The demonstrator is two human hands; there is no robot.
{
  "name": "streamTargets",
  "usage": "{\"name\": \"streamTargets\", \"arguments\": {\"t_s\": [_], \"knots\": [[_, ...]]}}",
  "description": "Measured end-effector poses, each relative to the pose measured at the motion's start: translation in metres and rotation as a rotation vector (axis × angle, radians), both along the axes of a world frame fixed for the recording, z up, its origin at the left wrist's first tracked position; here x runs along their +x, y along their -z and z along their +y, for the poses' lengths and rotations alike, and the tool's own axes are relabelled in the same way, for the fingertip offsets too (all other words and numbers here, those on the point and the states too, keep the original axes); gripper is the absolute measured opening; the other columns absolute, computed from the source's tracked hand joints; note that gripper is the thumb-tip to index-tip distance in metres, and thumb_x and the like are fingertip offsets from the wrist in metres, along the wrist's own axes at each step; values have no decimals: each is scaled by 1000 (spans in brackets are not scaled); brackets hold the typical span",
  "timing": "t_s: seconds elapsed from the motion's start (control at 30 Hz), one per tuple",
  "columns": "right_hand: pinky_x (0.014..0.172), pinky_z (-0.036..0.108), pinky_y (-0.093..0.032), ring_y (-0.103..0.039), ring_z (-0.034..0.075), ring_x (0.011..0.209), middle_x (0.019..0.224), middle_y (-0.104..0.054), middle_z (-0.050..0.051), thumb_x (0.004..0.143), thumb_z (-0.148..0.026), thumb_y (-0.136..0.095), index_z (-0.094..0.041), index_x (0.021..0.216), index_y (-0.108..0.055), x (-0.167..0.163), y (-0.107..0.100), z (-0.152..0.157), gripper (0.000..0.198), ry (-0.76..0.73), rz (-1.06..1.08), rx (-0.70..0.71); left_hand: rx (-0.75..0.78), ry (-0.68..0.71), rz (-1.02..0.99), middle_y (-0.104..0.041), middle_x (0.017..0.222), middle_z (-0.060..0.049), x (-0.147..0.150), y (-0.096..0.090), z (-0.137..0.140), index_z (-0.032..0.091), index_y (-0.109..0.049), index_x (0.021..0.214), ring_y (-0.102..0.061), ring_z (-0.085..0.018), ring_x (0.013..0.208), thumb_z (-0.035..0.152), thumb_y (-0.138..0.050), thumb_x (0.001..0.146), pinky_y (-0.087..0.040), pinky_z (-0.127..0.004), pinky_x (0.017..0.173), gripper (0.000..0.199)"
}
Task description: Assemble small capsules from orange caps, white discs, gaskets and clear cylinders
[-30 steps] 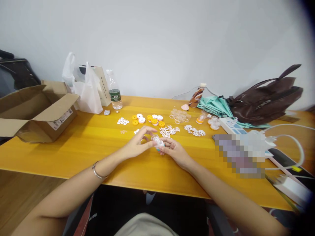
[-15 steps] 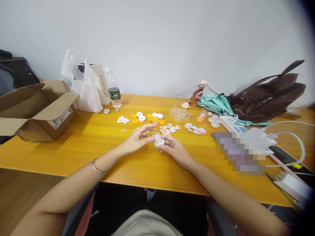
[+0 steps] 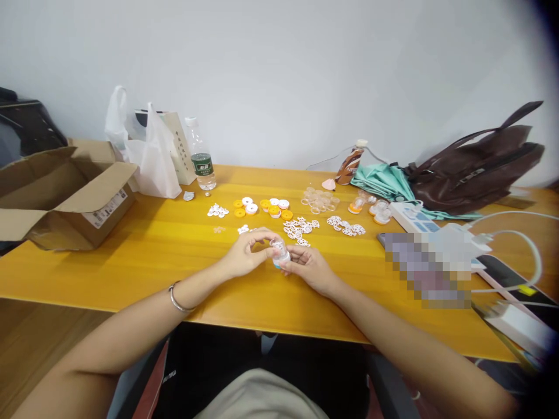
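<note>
A small clear plastic piece with a white and teal base (image 3: 282,256) is held up over the table between both hands. My right hand (image 3: 309,267) grips its base from the right side. The fingers of my left hand (image 3: 248,254) are closed around its clear upper part, thumb in front and index finger on top. Just beyond the hands lie white lattice-like plastic pieces (image 3: 300,229), small white parts (image 3: 244,229), and yellow and white round caps (image 3: 274,208). Clear plastic cups (image 3: 320,201) lie behind them.
At left stand an open cardboard box (image 3: 94,201), a white plastic bag (image 3: 155,160) and a water bottle (image 3: 202,157). To the right are a brown drink bottle (image 3: 350,164), green cloth (image 3: 384,185), brown bag (image 3: 476,169), power strip (image 3: 413,216) and cables.
My left hand has closed in on the clear upper part, its raised fingers coming down onto it. The right hand keeps its grip, almost in place.
</note>
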State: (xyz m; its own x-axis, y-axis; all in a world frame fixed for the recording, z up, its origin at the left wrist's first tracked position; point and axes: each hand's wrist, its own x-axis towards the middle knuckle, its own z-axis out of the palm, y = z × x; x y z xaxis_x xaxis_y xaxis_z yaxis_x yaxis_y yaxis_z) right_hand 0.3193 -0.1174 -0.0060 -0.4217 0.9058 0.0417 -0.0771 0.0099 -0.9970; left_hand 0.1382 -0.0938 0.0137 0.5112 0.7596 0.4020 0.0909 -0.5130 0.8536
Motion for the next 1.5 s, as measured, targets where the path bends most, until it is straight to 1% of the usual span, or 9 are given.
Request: {"name": "streamTargets", "arguments": {"t_s": [0.27, 0.4, 0.5, 0.7, 0.8, 0.93, 1.07, 1.3, 1.5], "knots": [[65, 25, -44, -56, 11, 64, 75, -65, -1, 67, -32, -72, -20, 90, -66, 1, 1, 7, 27, 40, 15, -27, -141, 14, 9, -59, 114, -8, -1, 6, 8, 20, -58, 112, -54, -19, 103, 34, -57, 82, -43, -33, 86, 32], [83, 29, -43, -59, 16, 88, 96, -68, 2, 68, -32, -70, -21, 95, -68, 8, -2, 14, 29, 148, 57, 18, -36, -15, 78, -58, 115, -8, -1, 7, 5, 22, -55, 117, -54, -19, 104, 32, -55, 84, -42, -35, 90, 34], [89, 31, -41, -60, 17, 92, 96, -69, 2, 68, -32, -70, -22, 88, -69, 15, -1, 21, 23, 256, 117, 52, 52, 29, 192, -59, 116, -8, -2, 7, 1, 23, -55, 118, -54, -20, 107, 34, -53, 85, -43, -35, 91, 34], [75, 28, -47, -62, 16, 84, 90, -68, 2, 64, -36, -71, -20, 87, -65, 43, 2, 48, 29, 545, 76, 135, 231, 244, 676, -19, 150, -7, -8, 11, -5, 25, -27, 141, -17, -25, 138, 54, -48, 83, -15, -42, 113, 68], [67, 27, -47, -60, 14, 74, 86, -66, 2, 60, -36, -71, -18, 88, -59, 71, 0, 65, 35, 824, -45, 181, 249, 325, 848, -6, 151, -8, -9, 14, -6, 22, -14, 144, -3, -26, 140, 63, -41, 81, -5, -43, 114, 80], [65, 30, -47, -60, 16, 70, 82, -63, 3, 55, -33, -71, -18, 92, -52, 115, -2, 85, 44, 1058, -218, 235, 268, 322, 901, -3, 151, -7, -8, 16, -5, 22, -10, 145, -1, -24, 140, 66, -34, 82, -4, -40, 114, 81], [73, 37, -46, -59, 21, 76, 86, -63, 8, 57, -33, -68, -15, 89, -54, 152, 2, 94, 40, 1237, -630, 340, 288, 321, 900, -3, 151, -7, -9, 16, -5, 22, -10, 145, -2, -24, 140, 67, -33, 82, -4, -39, 114, 81], [84, 44, -38, -53, 31, 94, 93, -62, 16, 66, -33, -61, -11, 91, -63, 177, 8, 99, 34, 1243, -1289, 306, 292, 321, 891, -3, 151, -8, -9, 17, -5, 21, -9, 145, -2, -24, 140, 68, -32, 81, -3, -38, 114, 82], [81, 46, -38, -50, 36, 100, 100, -61, 20, 66, -34, -63, -12, 104, -60, 181, 10, 99, 44, 1276, -1346, 265, 285, 314, 862, -6, 151, -8, -8, 18, -5, 21, -12, 144, -4, -25, 140, 67, -35, 81, -4, -38, 114, 82]]}}
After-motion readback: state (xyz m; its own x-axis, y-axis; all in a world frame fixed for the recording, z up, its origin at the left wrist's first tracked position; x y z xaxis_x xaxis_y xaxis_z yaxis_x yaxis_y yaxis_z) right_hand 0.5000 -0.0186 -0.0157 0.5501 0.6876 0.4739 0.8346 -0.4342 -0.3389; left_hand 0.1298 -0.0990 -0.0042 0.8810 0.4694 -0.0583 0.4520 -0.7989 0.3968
